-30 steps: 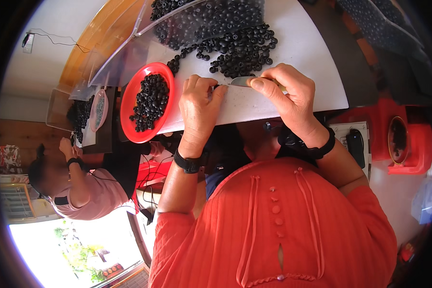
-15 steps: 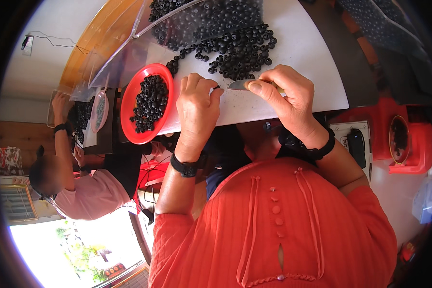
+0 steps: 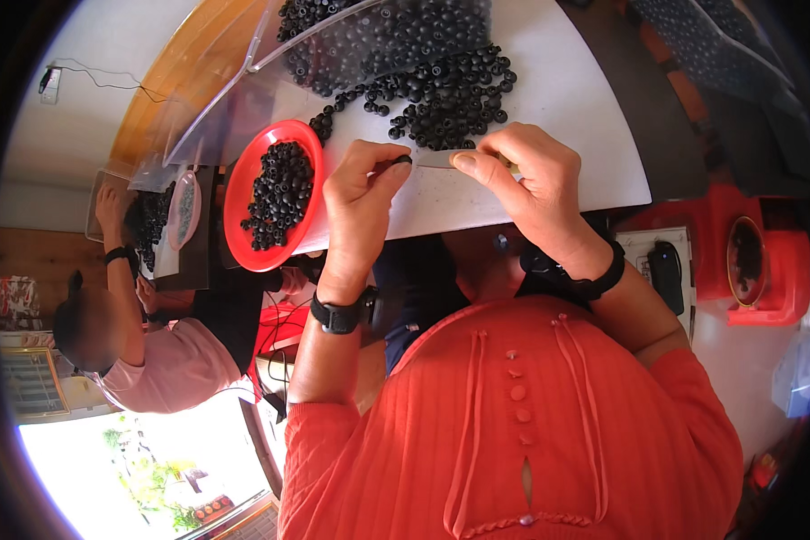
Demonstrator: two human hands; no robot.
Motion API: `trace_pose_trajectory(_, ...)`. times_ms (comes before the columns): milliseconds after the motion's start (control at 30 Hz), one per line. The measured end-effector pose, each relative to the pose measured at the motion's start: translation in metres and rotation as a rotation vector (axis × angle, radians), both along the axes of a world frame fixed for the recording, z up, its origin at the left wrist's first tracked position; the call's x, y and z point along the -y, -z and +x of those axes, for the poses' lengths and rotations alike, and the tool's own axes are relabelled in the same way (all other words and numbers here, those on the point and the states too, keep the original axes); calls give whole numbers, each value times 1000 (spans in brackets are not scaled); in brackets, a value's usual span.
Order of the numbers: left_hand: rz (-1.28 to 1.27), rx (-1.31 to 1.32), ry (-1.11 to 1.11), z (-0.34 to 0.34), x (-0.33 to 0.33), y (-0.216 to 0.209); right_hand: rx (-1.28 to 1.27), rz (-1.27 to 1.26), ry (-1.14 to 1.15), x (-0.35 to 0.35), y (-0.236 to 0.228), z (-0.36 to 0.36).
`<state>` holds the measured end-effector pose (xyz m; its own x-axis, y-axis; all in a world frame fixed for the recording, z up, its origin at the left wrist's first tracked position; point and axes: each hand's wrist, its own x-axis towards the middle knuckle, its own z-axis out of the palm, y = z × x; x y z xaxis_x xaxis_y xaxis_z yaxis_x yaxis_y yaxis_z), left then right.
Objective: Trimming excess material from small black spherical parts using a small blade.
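My left hand [image 3: 358,193] is pinched on a small black piece [image 3: 403,160], held at thumb and forefinger tips. Right hand [image 3: 542,175] is clamped on a knife [image 3: 436,159], blade pointing at the piece. Marks on the white case [image 3: 637,243] at right: too small for me to read. Red bowl [image 3: 235,220] left of me: black beads [image 3: 282,193]. Clear bin [image 3: 229,117]: more black beads, loose pile [image 3: 445,99] in front.

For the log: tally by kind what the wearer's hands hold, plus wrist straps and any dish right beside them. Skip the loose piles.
Small black piece pinched in the left hand: 1
Knife in the right hand: 1
Black wrist straps: 2
Red dish: 1
Total: 5
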<state>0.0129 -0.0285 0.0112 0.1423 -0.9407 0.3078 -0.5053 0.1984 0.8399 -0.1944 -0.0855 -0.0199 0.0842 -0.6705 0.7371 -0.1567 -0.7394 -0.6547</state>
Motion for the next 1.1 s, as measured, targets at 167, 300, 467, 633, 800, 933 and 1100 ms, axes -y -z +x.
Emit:
trace_pose_trajectory(167,86,-585,100,-2,-16,3,-97,16,38,1,0,1)
trace_pose_trajectory(300,120,-769,171,-4,-19,10,-116,40,21,0,-1,2)
trace_pose_trajectory(467,98,-870,199,-11,-17,17,-117,71,9,-1,-1,2)
trace_pose_trajectory(633,73,-958,240,-11,-17,21,-140,75,24,-1,-3,1)
trace_pose_trajectory(800,73,-935,252,-11,-19,26,-154,71,34,-1,-2,2)
trace_pose_trajectory(933,94,-935,246,-12,-18,25,-161,64,27,0,-1,2)
trace_pose_trajectory(1100,105,-939,254,-12,-18,25,-168,57,34,1,0,2)
